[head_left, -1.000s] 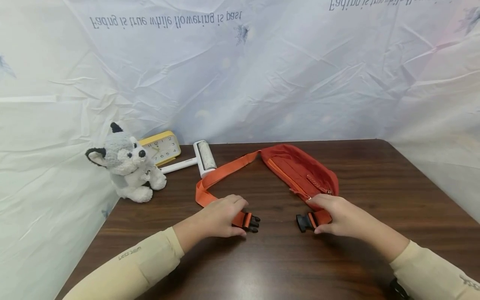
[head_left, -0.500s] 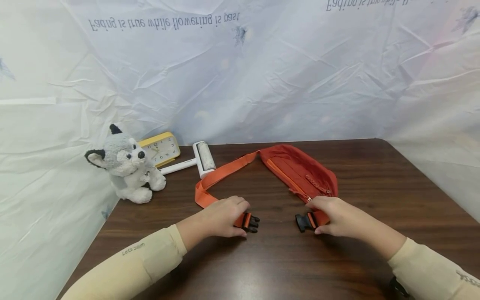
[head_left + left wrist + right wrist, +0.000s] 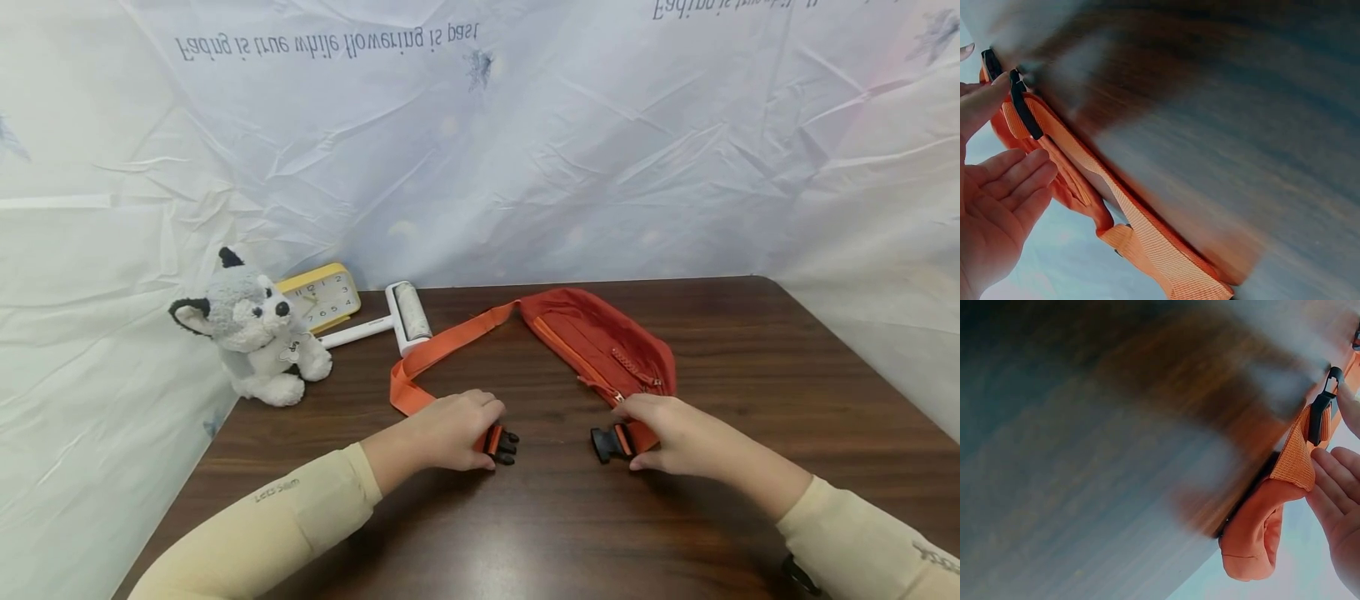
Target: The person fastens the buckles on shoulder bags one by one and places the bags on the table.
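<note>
A red waist bag (image 3: pixel 600 337) lies on the table with its orange strap (image 3: pixel 450 337) looped to the left. My left hand (image 3: pixel 453 433) holds the strap end at the black prong buckle half (image 3: pixel 504 445), thumb at the near side. In the left wrist view, the thumb touches the buckle's black edge (image 3: pixel 1024 112) and the fingers lie beside the strap. My right hand (image 3: pixel 675 433) holds the black socket buckle half (image 3: pixel 609 445) at the bag's end; in the right wrist view, its thumb lies against the socket (image 3: pixel 1319 415). The two halves face each other, apart.
A grey and white plush dog (image 3: pixel 258 333) sits at the table's left edge. Behind it stands a yellow alarm clock (image 3: pixel 322 298), and a white lint roller (image 3: pixel 408 317) lies alongside. White printed sheets (image 3: pixel 480 167) hang around the brown table (image 3: pixel 525 533).
My left hand has slid slightly to the right along the strap, closer to the prong buckle. My right hand and the bag look nearly unmoved.
</note>
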The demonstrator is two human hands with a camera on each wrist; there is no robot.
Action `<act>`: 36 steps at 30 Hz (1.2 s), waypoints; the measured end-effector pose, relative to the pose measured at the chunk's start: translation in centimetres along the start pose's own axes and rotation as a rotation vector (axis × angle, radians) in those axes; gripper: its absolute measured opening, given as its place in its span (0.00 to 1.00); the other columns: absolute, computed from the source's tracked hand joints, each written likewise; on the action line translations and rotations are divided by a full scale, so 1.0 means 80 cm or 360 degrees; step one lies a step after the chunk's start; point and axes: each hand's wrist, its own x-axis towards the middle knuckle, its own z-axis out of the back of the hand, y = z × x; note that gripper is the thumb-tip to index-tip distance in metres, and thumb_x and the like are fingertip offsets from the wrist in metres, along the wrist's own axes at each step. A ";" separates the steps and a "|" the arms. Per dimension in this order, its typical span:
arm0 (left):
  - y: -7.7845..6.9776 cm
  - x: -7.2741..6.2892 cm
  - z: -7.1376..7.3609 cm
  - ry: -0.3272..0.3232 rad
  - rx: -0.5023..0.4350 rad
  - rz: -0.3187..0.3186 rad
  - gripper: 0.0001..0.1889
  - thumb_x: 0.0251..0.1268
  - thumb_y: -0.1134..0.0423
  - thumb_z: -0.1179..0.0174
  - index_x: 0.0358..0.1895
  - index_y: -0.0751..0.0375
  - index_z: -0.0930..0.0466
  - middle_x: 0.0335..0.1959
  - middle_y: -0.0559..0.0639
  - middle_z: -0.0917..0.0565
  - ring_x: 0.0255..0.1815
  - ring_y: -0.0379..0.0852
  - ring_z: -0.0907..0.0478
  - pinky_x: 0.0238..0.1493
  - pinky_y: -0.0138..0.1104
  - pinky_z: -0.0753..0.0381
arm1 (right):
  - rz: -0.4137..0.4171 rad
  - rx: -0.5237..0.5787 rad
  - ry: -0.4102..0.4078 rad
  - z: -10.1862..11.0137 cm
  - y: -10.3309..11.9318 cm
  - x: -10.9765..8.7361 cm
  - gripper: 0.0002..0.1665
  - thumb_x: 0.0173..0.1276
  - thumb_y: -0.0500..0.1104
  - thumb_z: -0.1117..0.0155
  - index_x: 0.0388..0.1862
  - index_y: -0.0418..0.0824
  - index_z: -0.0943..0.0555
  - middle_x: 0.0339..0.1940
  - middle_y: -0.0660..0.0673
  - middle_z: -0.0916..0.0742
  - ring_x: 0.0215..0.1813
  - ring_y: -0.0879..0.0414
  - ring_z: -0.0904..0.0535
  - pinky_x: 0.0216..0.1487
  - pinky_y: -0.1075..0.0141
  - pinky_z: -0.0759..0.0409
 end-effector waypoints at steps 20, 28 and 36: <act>-0.001 0.013 -0.006 0.0187 -0.0065 0.0069 0.27 0.51 0.50 0.30 0.51 0.58 0.27 0.41 0.44 0.25 0.41 0.39 0.29 0.42 0.33 0.25 | 0.0030 -0.0027 0.0078 0.001 0.002 0.003 0.29 0.45 0.41 0.21 0.47 0.38 0.22 0.45 0.47 0.19 0.48 0.53 0.23 0.46 0.56 0.24; -0.001 0.016 -0.003 0.0221 -0.0057 0.0090 0.25 0.50 0.51 0.29 0.48 0.57 0.27 0.38 0.42 0.26 0.39 0.38 0.30 0.41 0.32 0.25 | 0.0044 -0.0050 0.0119 0.001 0.002 0.007 0.29 0.44 0.40 0.21 0.46 0.38 0.22 0.43 0.48 0.19 0.47 0.54 0.23 0.45 0.57 0.23; -0.002 0.018 -0.003 0.0252 -0.0066 0.0096 0.24 0.50 0.51 0.29 0.47 0.56 0.26 0.37 0.42 0.27 0.39 0.37 0.29 0.40 0.33 0.25 | 0.0074 -0.0044 0.0120 -0.001 0.002 0.008 0.29 0.43 0.39 0.20 0.45 0.38 0.22 0.42 0.48 0.19 0.46 0.55 0.22 0.45 0.58 0.23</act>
